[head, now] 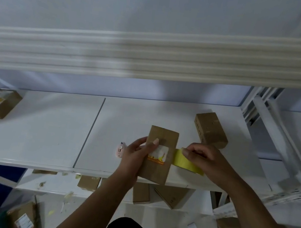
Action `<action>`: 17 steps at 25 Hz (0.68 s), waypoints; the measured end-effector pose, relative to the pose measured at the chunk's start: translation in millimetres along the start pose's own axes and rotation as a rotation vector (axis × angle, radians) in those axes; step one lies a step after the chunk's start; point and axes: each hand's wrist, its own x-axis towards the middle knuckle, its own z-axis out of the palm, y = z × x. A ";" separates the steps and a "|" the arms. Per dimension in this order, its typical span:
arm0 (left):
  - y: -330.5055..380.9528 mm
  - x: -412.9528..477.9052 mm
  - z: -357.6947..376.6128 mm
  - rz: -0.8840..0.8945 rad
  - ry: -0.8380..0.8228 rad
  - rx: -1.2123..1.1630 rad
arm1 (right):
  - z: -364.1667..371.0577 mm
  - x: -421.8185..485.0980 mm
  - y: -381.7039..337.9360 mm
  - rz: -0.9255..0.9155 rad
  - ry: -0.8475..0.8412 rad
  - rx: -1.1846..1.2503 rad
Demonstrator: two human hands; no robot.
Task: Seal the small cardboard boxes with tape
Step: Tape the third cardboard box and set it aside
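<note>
Tape comes first here. The yellow roll (183, 160) sits right of centre, its near edge touching or just beside the right side of the small box (169, 135) in the middle of the frame. We cannot tell whether the free end is stuck down yet.

The right hand (203, 157) curls its fingers over the roll and grips it. The left hand (134, 155) grips the box from the left, thumb pressed on the top face beside the white label, and the box rests on the front edge of the white shelf (48, 129).

We judge the step to be starting a strip across the box. To do it well, we would:
- pin the tape end flat under the left thumb before pulling
- draw the roll straight and low across the flap seam so the strip lies without creases
- hold the box square against the shelf so it does not tip off the edge

A pink cutter (120, 149) lies just left of the left hand, within easy reach for the cut. Another box (210, 129) stands to the upper right.
</note>
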 end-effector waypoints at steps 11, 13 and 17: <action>37.2 -42.2 -24.6 -0.095 -0.211 -0.185 | 12.8 2.1 -50.1 0.103 0.071 -0.122; 35.4 -46.0 -20.9 -0.114 -0.236 -0.274 | 16.5 0.6 -55.8 0.068 0.073 -0.060; 41.8 -53.1 -17.7 -0.071 -0.216 -0.125 | 24.1 -7.7 -57.2 0.005 0.070 0.154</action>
